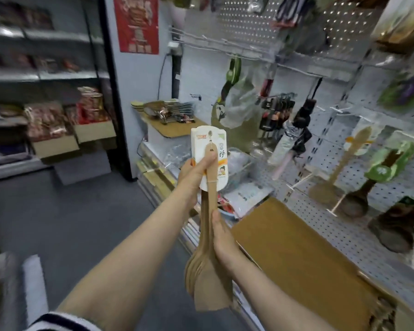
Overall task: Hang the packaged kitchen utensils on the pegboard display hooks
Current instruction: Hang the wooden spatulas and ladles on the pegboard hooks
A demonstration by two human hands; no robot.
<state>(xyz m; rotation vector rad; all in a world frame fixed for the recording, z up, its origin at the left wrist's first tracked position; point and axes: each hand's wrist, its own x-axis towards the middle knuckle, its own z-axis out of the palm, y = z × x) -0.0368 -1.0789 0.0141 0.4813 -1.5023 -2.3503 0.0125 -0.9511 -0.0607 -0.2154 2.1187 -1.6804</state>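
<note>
With the left hand [196,170] pinching the spatulas' [208,247] card [209,154] and the right hand [222,237] gripping the handles mid-air, align what seems the card's hole squarely with a free hook [299,181] on the pegboard [339,225].

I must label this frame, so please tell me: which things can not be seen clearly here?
- Head view: the count of wooden spatulas is unclear; they overlap.
- Right hand fingers hidden behind the handles.
- Card label text too small.
- Pegboard hooks blurred by motion.
</note>
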